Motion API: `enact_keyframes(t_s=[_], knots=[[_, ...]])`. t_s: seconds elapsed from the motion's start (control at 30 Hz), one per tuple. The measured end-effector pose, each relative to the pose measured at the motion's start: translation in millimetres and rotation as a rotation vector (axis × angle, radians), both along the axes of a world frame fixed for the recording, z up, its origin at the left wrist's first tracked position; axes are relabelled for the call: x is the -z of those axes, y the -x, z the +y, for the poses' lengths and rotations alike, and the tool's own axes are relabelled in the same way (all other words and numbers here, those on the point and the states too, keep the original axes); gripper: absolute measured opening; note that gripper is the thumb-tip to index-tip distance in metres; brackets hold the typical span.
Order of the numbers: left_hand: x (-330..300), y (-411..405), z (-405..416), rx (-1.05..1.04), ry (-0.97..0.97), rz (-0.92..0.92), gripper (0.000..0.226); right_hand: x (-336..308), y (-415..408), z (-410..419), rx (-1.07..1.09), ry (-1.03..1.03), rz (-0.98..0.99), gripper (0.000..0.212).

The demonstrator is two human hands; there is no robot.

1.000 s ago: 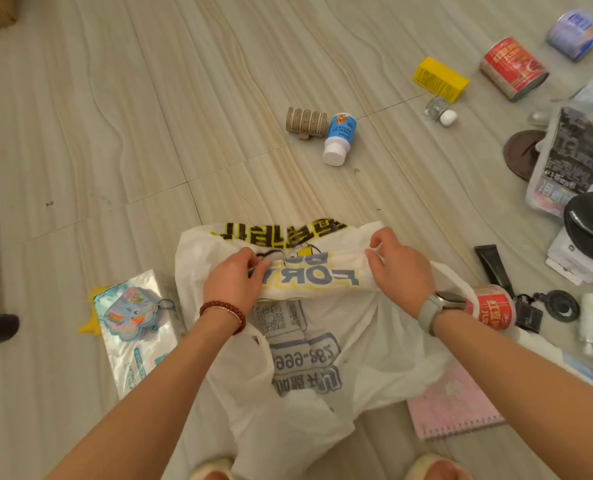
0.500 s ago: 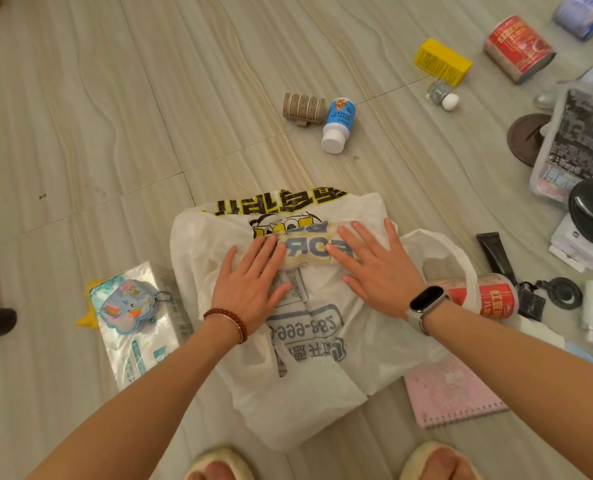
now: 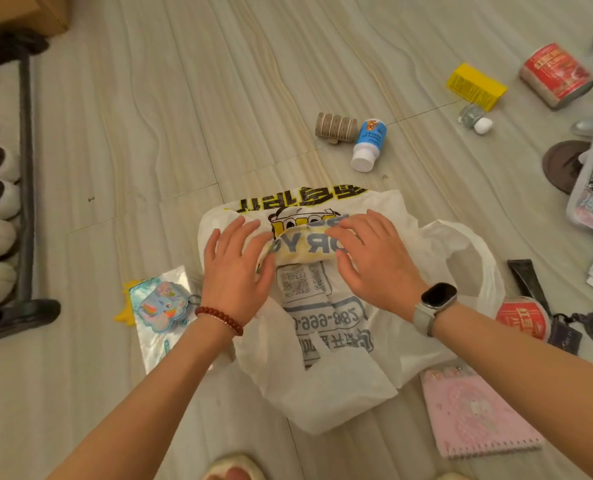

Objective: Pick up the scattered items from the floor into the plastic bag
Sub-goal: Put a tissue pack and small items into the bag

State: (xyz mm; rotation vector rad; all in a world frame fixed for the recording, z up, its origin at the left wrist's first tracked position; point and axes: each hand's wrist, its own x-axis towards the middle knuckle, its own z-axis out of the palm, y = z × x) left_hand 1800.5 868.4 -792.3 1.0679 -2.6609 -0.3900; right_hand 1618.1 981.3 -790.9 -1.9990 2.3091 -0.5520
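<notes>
Prep step: bag not opened yet, nothing visibly loaded. Plastic bag (image 3: 323,341) lies flat on the floor (image 3: 184,116), directly under both hands. Left hand (image 3: 234,275) and right hand (image 3: 371,265) are both flat, fingers spread, pressing on the folded printed band between them; neither grips anything.

Next move, my read: pinch the rim or a handle loop just right of the right hand, pull the mouth open, then start loading.

Closest candidates: foil packet (image 3: 163,313) just left of the left hand, pink notebook (image 3: 475,414) below the right wrist, blue bottle (image 3: 369,143) and roll (image 3: 335,128) beyond the fingertips, yellow box (image 3: 475,85) and red can (image 3: 556,75) farther off to the right.

Floor is pale wood-grain tile. Shoe rack (image 3: 25,188) with slippers far left of the left hand.
</notes>
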Motion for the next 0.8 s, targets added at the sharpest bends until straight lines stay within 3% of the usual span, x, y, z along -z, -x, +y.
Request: enact_keyframes(t_s=[0.1,0.23,0.4,0.53,0.63,0.73,0.8], knots=[[-12,-48,-13,-0.283,-0.031,0.083,0.043,-13,-28,-18,-0.103,0.052,-0.147,0.032],[-9,-117,-25,-0.711,-0.297,0.178,0.047,-22,-69,-42,-0.287,-0.062,-0.247,0.040],[2,-161,10,-0.879,-0.560,0.330,0.053,-26,-124,-79,-0.583,-0.323,-0.157,0.058],[6,-171,34,-0.874,-0.597,0.369,0.048,-16,-159,-109,-0.790,-0.376,0.071,0.067],[3,-169,36,-0.865,-0.598,0.353,0.045,-10,-167,-112,-0.759,-0.350,0.048,0.054],[1,-156,31,-0.838,-0.608,0.330,0.051,-16,-150,-97,-0.523,-0.227,-0.317,0.049],[0,-139,27,-0.784,-0.598,0.225,0.069,-22,-125,-83,-0.322,-0.128,-0.455,0.050]])
